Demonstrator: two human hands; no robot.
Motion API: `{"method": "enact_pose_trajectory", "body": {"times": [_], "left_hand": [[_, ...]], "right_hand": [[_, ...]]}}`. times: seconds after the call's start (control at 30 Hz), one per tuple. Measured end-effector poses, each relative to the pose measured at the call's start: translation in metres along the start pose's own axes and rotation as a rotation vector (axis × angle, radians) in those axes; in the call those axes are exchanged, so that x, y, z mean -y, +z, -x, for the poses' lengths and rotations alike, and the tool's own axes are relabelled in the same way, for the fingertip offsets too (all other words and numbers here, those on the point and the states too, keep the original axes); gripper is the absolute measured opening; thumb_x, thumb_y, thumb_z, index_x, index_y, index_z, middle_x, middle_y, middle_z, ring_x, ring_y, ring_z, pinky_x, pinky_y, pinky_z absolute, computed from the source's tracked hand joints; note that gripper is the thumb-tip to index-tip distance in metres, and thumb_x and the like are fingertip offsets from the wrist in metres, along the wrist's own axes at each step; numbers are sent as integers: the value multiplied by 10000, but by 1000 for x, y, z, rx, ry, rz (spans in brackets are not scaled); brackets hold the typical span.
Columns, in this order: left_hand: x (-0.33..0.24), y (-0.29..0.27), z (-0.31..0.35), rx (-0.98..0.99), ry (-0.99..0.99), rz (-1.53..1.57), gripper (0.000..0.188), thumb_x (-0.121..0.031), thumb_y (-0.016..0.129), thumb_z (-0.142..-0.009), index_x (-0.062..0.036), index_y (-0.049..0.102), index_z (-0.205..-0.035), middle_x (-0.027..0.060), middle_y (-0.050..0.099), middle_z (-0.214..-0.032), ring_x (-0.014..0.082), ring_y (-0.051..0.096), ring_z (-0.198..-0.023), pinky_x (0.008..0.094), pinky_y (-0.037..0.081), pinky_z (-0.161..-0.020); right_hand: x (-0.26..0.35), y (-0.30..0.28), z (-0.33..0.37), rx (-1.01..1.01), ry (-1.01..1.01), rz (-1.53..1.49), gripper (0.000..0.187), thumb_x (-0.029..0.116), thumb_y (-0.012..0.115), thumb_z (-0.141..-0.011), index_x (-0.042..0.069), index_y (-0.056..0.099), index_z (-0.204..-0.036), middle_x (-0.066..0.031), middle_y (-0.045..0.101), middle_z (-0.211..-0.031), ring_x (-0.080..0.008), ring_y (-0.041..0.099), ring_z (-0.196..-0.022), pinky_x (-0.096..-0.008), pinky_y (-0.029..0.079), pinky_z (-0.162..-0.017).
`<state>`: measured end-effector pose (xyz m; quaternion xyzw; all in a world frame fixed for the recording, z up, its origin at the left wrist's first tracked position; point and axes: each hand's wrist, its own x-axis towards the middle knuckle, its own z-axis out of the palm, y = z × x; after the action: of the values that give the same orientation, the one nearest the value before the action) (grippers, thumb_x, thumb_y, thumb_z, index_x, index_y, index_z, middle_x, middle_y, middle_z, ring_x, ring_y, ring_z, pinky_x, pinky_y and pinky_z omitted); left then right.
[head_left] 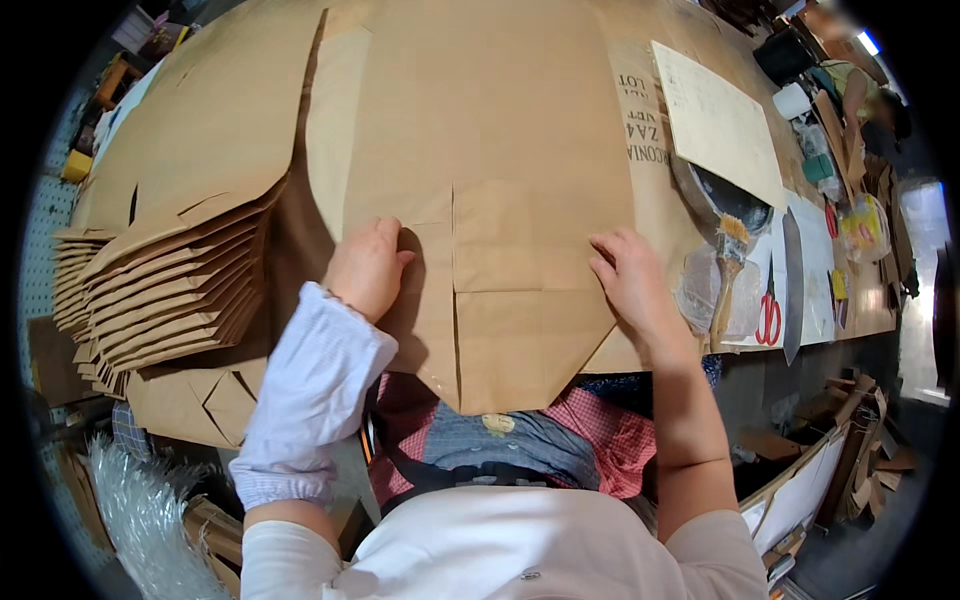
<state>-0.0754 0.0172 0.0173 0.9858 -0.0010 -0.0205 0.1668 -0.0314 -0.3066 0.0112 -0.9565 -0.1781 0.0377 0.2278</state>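
A large brown kraft paper bag point(500, 130) lies flat before me, its near end folded into a tapered shape with a seam down the middle. Over its left edge is my left hand point(368, 268), fingers bent and thumb apart from them, a dark shadow beside it on the paper. At the opposite edge my right hand point(632, 280) has its forefinger and thumb apart above the folded part. I see no grip on the paper by either hand; whether the fingertips touch it is hard to tell. A loose pale sleeve cover point(315, 400) wraps my left forearm.
To the left rises a stack of folded paper bags point(190, 290). At the right lie a pale board point(720, 120) over a dark bowl point(725, 195), a brush point(730, 270), red-handled scissors point(768, 315) and a long blade point(793, 280). Another person point(858, 90) is at the far right.
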Motion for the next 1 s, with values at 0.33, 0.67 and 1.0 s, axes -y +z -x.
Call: {"method": "enact_pose_trajectory", "body": {"times": [0.33, 0.67, 1.0], "left_hand": [[28, -16, -46, 393, 63, 324, 143, -79, 708, -657, 20, 655, -745, 173, 634, -677, 300, 633, -647, 352, 499, -603], [-52, -6, 14, 305, 121, -449, 337, -83, 580, -746, 61, 598, -1050, 214, 594, -1107, 359, 530, -1140, 426, 412, -993], [-9, 33, 55, 51, 175, -118, 1003, -457, 681, -718, 129, 233, -1398, 308, 228, -1470, 416, 178, -1400, 471, 147, -1157]], "right_hand": [[13, -18, -53, 337, -66, -67, 233, 152, 709, -706, -18, 603, -827, -169, 628, -846, -336, 610, -863, -404, 497, -727], [12, 1, -5, 106, -577, 350, 410, 123, 626, -733, -11, 571, -1116, -172, 585, -1173, -320, 543, -1113, -402, 458, -925], [29, 28, 38, 95, -268, 86, 806, 383, 647, -828, -53, 300, -1412, -212, 309, -1474, -334, 279, -1380, -426, 200, -1147]]}}
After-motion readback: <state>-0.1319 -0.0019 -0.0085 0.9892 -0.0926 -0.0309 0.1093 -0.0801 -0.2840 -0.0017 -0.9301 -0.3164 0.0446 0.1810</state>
